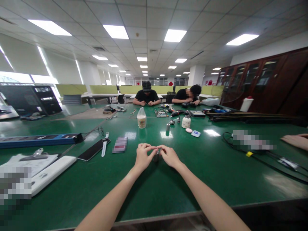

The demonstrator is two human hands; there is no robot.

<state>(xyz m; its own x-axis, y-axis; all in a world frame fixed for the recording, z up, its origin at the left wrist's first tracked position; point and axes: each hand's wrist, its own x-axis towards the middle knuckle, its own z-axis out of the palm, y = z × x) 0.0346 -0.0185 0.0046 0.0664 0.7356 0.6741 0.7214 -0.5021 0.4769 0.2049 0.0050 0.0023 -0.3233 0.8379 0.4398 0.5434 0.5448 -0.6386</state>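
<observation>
Two hands point(144, 156) point(169, 156) almost meet — a metallic cylinder point(156, 157) between them.

ceiling panels point(175, 35) bright; tabletop point(77, 186) glare (white patches); edges stretched; cabinets point(262, 80) dim

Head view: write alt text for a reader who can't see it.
A person's left-hand grip and right-hand grip come together at a small metallic cylinder over a green table. Farther back stand a bagged cup and a white jar, with two people in black tops beyond.
</observation>
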